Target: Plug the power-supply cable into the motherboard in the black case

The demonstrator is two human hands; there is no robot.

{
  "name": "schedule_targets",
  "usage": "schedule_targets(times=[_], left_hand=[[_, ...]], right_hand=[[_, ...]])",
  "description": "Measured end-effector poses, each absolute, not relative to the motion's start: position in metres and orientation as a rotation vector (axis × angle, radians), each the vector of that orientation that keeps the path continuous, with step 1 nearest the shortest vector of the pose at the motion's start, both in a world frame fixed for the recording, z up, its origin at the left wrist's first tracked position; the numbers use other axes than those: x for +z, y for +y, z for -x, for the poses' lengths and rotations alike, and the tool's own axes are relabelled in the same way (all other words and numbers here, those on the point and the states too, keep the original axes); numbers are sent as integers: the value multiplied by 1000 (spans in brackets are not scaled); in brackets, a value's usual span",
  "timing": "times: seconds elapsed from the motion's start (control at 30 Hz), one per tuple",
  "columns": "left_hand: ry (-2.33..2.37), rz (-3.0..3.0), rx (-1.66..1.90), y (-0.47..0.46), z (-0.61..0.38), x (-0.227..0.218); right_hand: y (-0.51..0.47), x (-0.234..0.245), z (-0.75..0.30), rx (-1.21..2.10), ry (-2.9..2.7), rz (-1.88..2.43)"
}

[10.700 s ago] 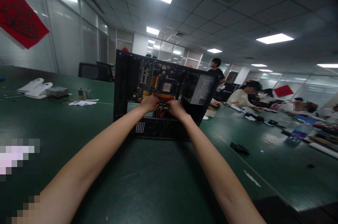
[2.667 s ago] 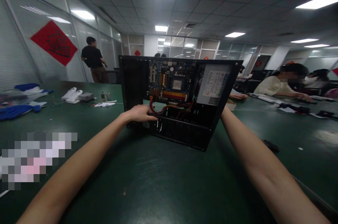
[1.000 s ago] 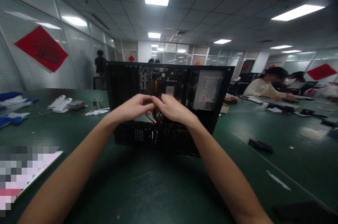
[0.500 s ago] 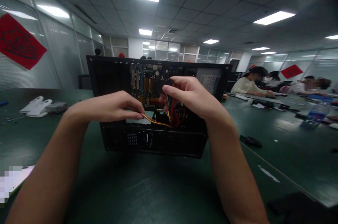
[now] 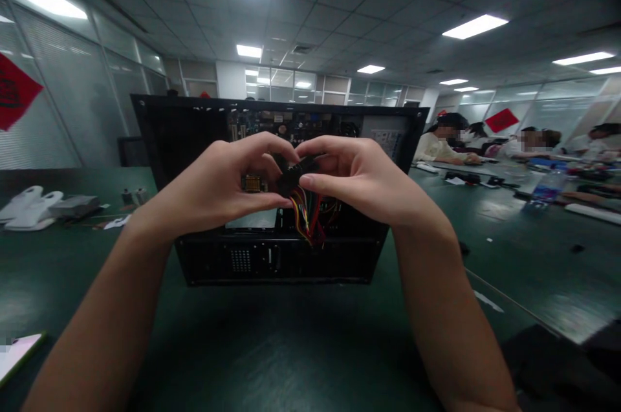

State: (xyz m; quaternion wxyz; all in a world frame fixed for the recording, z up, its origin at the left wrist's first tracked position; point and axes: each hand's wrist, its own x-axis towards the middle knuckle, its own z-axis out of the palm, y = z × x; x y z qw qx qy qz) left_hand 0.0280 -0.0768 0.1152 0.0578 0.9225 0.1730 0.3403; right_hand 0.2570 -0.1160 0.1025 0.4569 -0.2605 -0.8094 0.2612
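An open black computer case (image 5: 208, 263) lies in front of me on the green table, with a motherboard (image 5: 252, 184) partly showing behind my hands. A bundle of red, yellow, white and black cables (image 5: 306, 221) rises from the lower part of the case. At its top are dark cable connectors (image 5: 291, 176). My left hand (image 5: 233, 182) is closed round the cables and connectors from the left. My right hand (image 5: 356, 179) pinches the same bundle from the right, thumb on the front. The fingertips of both hands nearly meet, and the connectors' exact shape is partly hidden.
White plastic pieces (image 5: 26, 208) and a grey box (image 5: 80, 205) lie on the table at left. A notepad (image 5: 19, 357) is at the lower left. Across the right-hand table stand a bottle (image 5: 548, 185) and several seated people. A dark object (image 5: 548, 367) lies at lower right.
My left hand has moved right and up, bringing the yellow-red cable to the bundle at my right hand. The view has shifted slightly closer to the case.
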Motion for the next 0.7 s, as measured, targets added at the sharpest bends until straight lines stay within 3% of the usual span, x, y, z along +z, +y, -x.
schedule_targets(times=[0.7], left_hand=[[548, -2944, 1066, -89, -23, 118]], right_hand=[[-124, 100, -256, 592, -2065, 608]])
